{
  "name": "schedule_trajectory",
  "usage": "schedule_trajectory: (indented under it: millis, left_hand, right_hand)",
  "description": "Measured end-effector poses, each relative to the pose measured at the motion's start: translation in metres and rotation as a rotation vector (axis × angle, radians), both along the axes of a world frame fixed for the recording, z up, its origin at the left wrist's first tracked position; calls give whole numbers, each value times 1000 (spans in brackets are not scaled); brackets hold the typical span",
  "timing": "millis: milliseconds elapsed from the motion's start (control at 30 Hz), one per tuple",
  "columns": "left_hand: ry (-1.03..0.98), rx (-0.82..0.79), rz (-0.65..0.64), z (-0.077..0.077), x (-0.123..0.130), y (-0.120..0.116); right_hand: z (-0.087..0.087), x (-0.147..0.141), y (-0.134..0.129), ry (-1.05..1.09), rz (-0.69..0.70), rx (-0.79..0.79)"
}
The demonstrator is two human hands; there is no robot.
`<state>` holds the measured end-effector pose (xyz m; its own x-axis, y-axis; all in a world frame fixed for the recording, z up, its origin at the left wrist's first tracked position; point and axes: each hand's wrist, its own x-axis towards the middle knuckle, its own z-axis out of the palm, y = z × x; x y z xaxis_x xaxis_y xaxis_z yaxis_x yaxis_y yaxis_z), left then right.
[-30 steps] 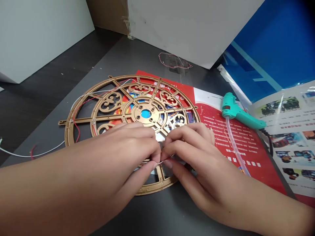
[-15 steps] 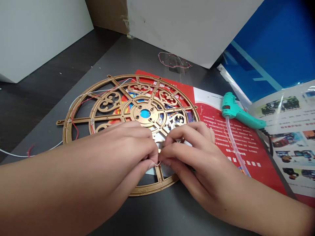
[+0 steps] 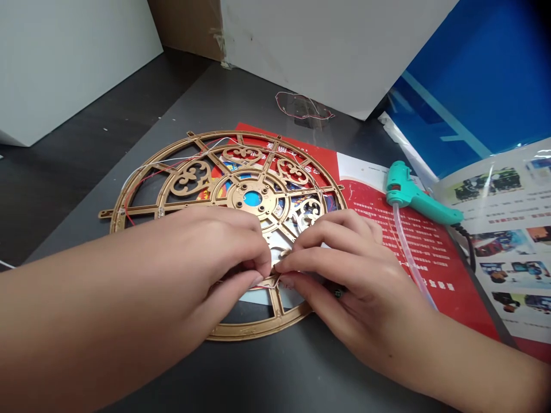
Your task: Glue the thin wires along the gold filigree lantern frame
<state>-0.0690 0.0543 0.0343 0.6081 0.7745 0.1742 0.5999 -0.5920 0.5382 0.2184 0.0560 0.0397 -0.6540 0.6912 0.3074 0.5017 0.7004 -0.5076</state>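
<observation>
A gold openwork wheel point(image 3: 253, 331) with spokes and scroll ornaments lies flat on the dark table. Thin red and white wire point(image 3: 142, 166) runs round its upper left part. Over the wheel's lower spoke, my left hand point(image 3: 228, 246) pinches a thin wire point(image 3: 262, 284) between thumb and finger. Close beside it, my right hand point(image 3: 340, 264) has its thumb and forefinger together at the same wire, near the joint of spoke and inner ring. The fingertips partly hide the wire, and both hands cover the wheel's lower part.
A teal glue gun point(image 3: 402, 186) with a clear glue stick point(image 3: 407, 246) rests at the right on a red printed sheet point(image 3: 370, 212). A loop of thin wire point(image 3: 303, 106) lies behind the wheel. White boxes point(image 3: 310, 51) stand at the back; a glossy picture sheet point(image 3: 508, 229) is far right.
My left hand has shifted slightly left and up. The wire at the fingertips now lies along the inner ring by the lower spoke. The white wire at far left has mostly gone behind my left arm.
</observation>
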Motion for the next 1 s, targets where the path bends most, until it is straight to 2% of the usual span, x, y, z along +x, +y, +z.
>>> schedule_trajectory:
  millis: [200, 633, 767, 1000]
  left_hand:
    - [34, 1, 97, 8, 11, -14]
    - [66, 5, 88, 8, 10, -14]
    - [38, 57, 72, 5, 10, -13]
    - [-5, 27, 60, 2, 10, -11]
  right_hand:
    - [1, -2, 0, -2, -16, 22]
    - [1, -1, -1, -9, -31, 35]
    - [2, -1, -2, -28, -5, -8]
    - [4, -3, 0, -56, 22, -89]
